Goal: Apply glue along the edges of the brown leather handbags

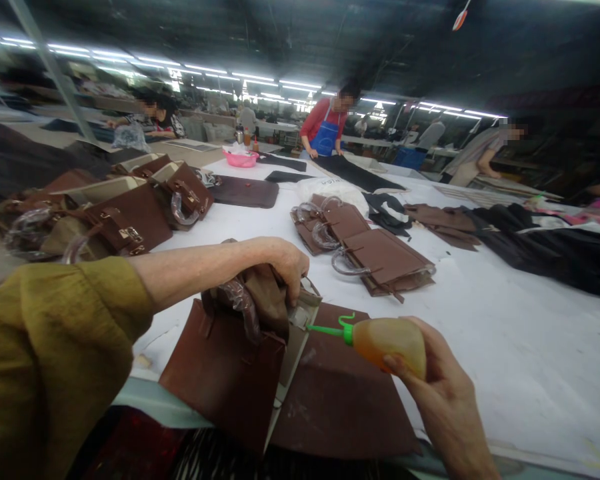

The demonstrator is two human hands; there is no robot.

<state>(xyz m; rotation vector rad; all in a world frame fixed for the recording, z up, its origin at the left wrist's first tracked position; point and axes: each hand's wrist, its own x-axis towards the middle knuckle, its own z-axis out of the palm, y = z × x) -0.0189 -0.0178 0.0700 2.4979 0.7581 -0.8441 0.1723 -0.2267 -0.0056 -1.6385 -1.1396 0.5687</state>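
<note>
A brown handbag (pixel 225 373) lies at the table's near edge, its plastic-wrapped handle (pixel 245 310) on top and a flat brown panel (pixel 340 393) spread to the right. My left hand (pixel 285 263) reaches over the bag with bent fingers against its pale inner edge; what the fingertips pinch, if anything, is hidden. In my right hand (pixel 435 373) is a squeeze bottle (pixel 393 343) of amber liquid, tilted sideways. Its green nozzle (pixel 327 329) points left, with the tip at the pale edge just below my left fingers.
Several brown handbags (pixel 125 220) stand at the left, and flat ones (pixel 380 257) lie beyond mine. Dark material (pixel 555 247) lies at the right. A pink basin (pixel 241 158) sits farther back. Across the table a person in a blue apron (pixel 326 138) handles black sheets.
</note>
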